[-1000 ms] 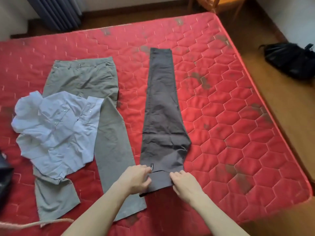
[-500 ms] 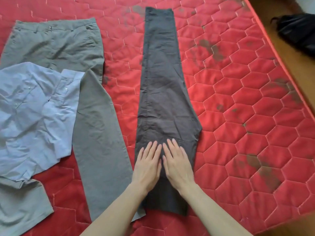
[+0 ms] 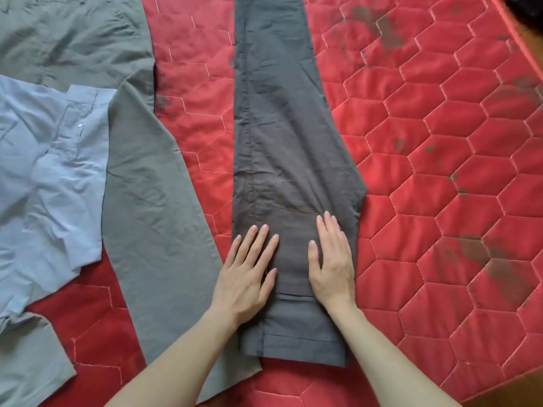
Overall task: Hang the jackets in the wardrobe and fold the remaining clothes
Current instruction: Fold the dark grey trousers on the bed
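Dark grey trousers lie folded lengthwise, leg over leg, on the red quilted mattress, with the waistband nearest me. My left hand presses flat on their left side near the seat, fingers straight and spread. My right hand lies flat on their right side, a palm's width from the left. Olive-grey trousers are spread out to the left, one leg running under the dark pair's near corner. A light blue shirt lies crumpled over them at the far left.
The mattress edge runs along the upper right, with wooden floor beyond it. A dark object shows at the top right corner. Brownish stains mark the red cover on the right.
My hands let go of the waistband and went flat on the dark trousers. Since half a second ago they have slid apart toward the sides. The view has come closer to the bed.
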A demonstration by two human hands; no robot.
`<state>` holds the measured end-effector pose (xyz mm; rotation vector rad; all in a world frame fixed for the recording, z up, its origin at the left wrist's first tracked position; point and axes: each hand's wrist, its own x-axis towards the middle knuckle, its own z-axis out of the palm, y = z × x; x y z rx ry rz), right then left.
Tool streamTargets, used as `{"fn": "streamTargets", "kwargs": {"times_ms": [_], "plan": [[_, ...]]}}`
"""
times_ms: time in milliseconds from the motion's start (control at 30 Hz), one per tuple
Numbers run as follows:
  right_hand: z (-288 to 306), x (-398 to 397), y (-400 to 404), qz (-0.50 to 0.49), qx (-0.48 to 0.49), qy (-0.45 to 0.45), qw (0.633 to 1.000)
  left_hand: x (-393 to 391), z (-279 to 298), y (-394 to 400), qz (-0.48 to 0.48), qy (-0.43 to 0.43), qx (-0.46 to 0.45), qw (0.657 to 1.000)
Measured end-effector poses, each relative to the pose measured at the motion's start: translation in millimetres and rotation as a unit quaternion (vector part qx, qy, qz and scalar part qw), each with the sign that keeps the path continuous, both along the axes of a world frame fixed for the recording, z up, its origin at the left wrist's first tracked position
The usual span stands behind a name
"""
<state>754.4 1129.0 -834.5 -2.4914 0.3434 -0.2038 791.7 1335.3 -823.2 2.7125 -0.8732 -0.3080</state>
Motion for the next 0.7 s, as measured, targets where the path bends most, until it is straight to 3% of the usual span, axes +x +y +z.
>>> {"fn": "streamTargets", "kwargs": {"times_ms": [233, 467, 700], "plan": [[15.4, -6.9, -14.3, 0.021, 0.136, -0.013, 0.99, 9.8, -3.9, 33.4, -0.125, -0.012, -0.002, 0.992], [16.5, -47.4, -61.7, 0.231, 0.005, 0.049, 0.972, 29.7, 8.7, 52.9, -0.261, -0.085, 0.039, 0.961], [35.7, -41.8, -109.9, 0.443, -0.087, 0.118, 0.884, 42.0, 18.3, 60.3, -0.344, -0.11, 0.071, 0.93]]}}
